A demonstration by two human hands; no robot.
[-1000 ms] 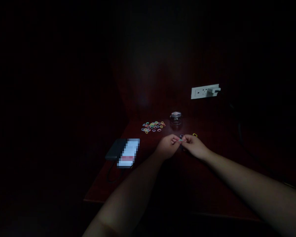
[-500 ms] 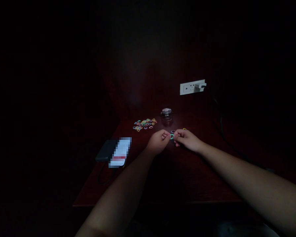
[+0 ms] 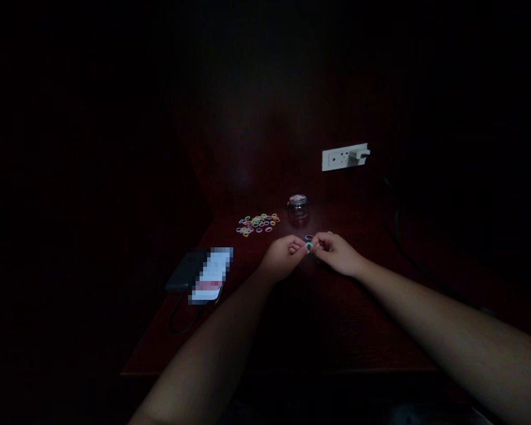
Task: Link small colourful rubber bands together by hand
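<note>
Between my two hands is a small green hair tie point(image 3: 308, 245), pinched on both sides above the dark red table point(image 3: 336, 330). My left hand point(image 3: 285, 255) grips its left side with thumb and fingertips. On the other side, the fingers of my right hand point(image 3: 336, 252) are closed on it. Just beyond my fingers lie a purple hair tie point(image 3: 308, 237) and a yellow hair tie point(image 3: 330, 233), the latter partly hidden by my right hand. A loose pile of colourful hair ties point(image 3: 259, 223) is spread on the table past my left hand.
A clear jar with a lid point(image 3: 298, 208) stands behind my hands. At the left lie a phone with a blurred screen point(image 3: 212, 274) and a dark flat box point(image 3: 183, 273) with a cable. A wall socket point(image 3: 344, 157) holds a plug, its black cable point(image 3: 398, 227) running down right.
The green hair tie has turned a little between my fingers, and my right fingertips have drawn in closer beneath it. The whole view has shifted slightly; the other things stay in place.
</note>
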